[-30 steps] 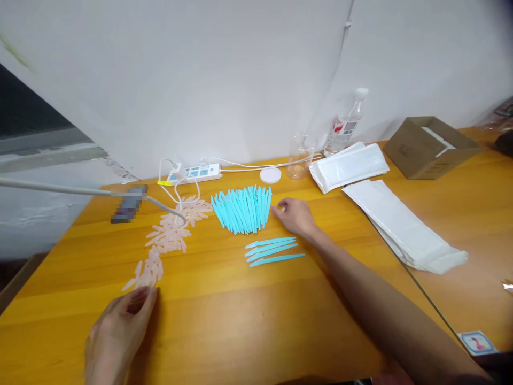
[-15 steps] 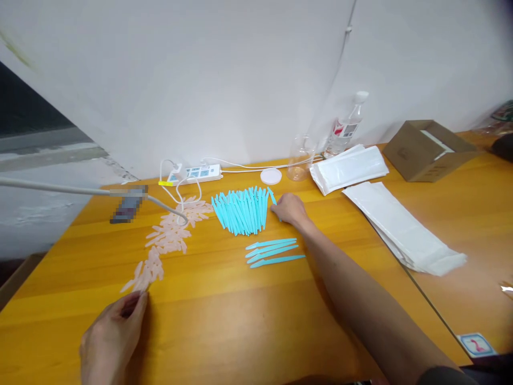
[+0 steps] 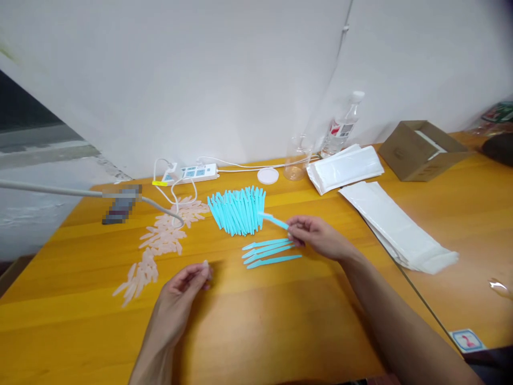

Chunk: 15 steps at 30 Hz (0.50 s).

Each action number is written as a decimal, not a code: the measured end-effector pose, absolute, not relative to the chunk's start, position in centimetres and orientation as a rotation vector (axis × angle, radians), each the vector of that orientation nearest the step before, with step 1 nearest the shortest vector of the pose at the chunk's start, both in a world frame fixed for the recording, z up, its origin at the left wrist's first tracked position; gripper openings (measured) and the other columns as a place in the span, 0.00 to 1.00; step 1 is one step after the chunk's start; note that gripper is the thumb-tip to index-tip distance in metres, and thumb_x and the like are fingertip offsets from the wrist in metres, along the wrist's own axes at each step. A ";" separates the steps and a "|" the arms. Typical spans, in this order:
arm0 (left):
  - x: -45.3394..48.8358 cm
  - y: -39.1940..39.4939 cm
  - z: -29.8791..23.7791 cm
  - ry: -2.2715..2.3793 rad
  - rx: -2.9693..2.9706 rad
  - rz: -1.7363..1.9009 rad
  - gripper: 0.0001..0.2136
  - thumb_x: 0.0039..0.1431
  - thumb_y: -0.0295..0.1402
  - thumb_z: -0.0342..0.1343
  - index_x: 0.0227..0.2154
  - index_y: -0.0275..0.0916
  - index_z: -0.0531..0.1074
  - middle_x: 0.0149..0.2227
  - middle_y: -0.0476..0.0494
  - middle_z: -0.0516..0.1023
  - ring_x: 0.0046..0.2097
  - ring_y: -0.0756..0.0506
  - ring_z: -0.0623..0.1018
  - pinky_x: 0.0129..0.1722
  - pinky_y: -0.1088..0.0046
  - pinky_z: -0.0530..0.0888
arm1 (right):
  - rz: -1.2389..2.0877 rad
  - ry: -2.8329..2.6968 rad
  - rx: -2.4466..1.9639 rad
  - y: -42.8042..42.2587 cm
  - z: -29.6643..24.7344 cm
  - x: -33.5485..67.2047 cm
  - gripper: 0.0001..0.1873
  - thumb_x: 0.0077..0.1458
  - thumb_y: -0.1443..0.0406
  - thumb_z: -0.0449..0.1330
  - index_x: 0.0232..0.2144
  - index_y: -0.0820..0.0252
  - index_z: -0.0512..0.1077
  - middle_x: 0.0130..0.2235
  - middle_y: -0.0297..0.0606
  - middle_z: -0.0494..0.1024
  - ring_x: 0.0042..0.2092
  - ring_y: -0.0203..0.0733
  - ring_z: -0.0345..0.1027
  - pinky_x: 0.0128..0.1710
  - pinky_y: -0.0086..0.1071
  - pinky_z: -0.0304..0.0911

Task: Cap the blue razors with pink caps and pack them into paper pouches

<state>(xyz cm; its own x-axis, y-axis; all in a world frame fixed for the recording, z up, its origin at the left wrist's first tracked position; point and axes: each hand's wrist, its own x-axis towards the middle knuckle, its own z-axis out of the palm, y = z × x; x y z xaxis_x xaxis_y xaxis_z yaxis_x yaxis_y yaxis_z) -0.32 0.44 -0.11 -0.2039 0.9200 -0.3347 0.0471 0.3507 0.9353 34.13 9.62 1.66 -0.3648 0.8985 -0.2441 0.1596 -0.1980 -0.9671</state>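
Observation:
My right hand [image 3: 316, 235] pinches one thin turquoise plastic stick [image 3: 274, 220] and holds it just above the wooden table [image 3: 256, 315], beside a fanned heap of the same turquoise sticks [image 3: 236, 210]. Three or so finished-looking turquoise pieces [image 3: 268, 252] lie in a row below that heap. My left hand [image 3: 182, 294] is raised over the table with a small pale pink cap [image 3: 205, 264] pinched at its fingertips. A trail of pale pink caps [image 3: 162, 240] runs from the table's left middle down to the front left.
A white power strip [image 3: 192, 172] with cables lies at the back by the wall. A clear jar [image 3: 295, 156], its white lid [image 3: 268, 175] and a water bottle [image 3: 342, 125] stand behind. White bags [image 3: 396, 227] and an open cardboard box [image 3: 420, 149] fill the right side. A blurred device on a grey arm [image 3: 120, 203] sits left.
My right hand lifted one turquoise stick out of the heap and drew it toward me. My left hand took a pink cap from the trail's end and moved right toward the centre.

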 end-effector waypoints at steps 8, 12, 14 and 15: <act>5.0 3.0 1.4 1.334 0.645 1.242 0.26 0.45 0.40 0.73 0.47 0.37 0.74 0.30 0.49 0.80 0.31 0.52 0.77 0.33 0.79 0.75 | 1.720 -1.758 -1.207 6.4 0.4 33.5 0.19 0.63 0.51 0.55 0.38 0.62 0.73 0.27 0.27 0.59 0.28 0.31 0.48 0.27 0.28 0.46; 5.9 2.5 0.5 1.431 0.624 1.243 0.22 0.43 0.41 0.73 0.37 0.34 0.73 0.32 0.43 0.83 0.32 0.49 0.81 0.35 0.74 0.78 | 1.688 -1.822 -1.168 6.4 0.4 33.1 0.18 0.65 0.53 0.53 0.38 0.61 0.73 0.27 0.28 0.60 0.29 0.32 0.49 0.28 0.28 0.48; 6.2 2.1 0.0 1.451 0.665 1.189 0.21 0.46 0.41 0.72 0.37 0.33 0.73 0.33 0.41 0.84 0.33 0.48 0.81 0.36 0.73 0.78 | 1.668 -1.843 -1.160 6.3 0.5 32.9 0.17 0.65 0.54 0.53 0.38 0.60 0.73 0.28 0.29 0.62 0.29 0.33 0.51 0.28 0.28 0.49; 6.4 1.8 -0.2 1.459 0.694 1.161 0.20 0.47 0.41 0.71 0.37 0.33 0.73 0.34 0.40 0.84 0.34 0.48 0.82 0.37 0.72 0.78 | 1.656 -1.856 -1.164 6.2 0.6 32.9 0.17 0.65 0.54 0.53 0.37 0.60 0.74 0.28 0.29 0.62 0.29 0.33 0.51 0.28 0.28 0.49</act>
<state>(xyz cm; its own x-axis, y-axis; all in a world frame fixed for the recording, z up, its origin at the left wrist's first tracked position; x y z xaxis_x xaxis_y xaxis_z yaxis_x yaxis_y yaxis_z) 6.40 1.85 -0.24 -0.2351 0.8929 -0.3840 -0.1735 0.3501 0.9205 32.86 6.20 0.60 -0.5778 0.7827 -0.2313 0.3187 -0.0445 -0.9468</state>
